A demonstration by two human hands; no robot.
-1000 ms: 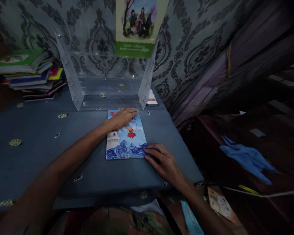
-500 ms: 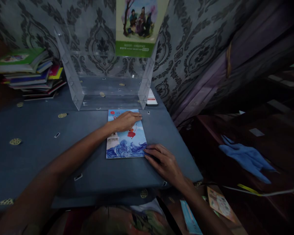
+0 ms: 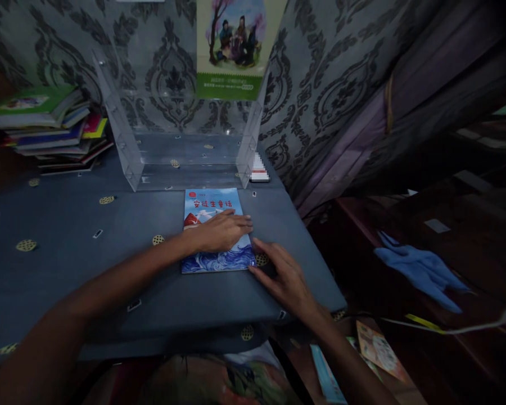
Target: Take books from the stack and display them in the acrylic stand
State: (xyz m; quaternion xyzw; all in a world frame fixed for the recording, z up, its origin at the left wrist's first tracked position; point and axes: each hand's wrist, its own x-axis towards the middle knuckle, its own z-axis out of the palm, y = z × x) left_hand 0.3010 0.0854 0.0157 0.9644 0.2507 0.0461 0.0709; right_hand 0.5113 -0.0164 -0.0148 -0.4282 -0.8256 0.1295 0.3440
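Observation:
A blue picture book with red title characters and painted waves lies closed and flat on the table. My left hand rests across the middle of its cover, fingers stretched toward the right edge, hiding part of the picture. At the book's lower right corner is my right hand, thumb at the corner and fingers apart from it. Just behind the book stands a clear acrylic rack, with a green and cream book upright in its upper part.
A stack of books sits at the back left of the blue-clothed table. A small pixelated white object is beside the rack. To the right lie a blue cloth and a pale cable; booklets are below the table edge.
My left hand has slid down the cover toward me, uncovering the red title. My right hand's fingers have spread and lifted from the book's edge.

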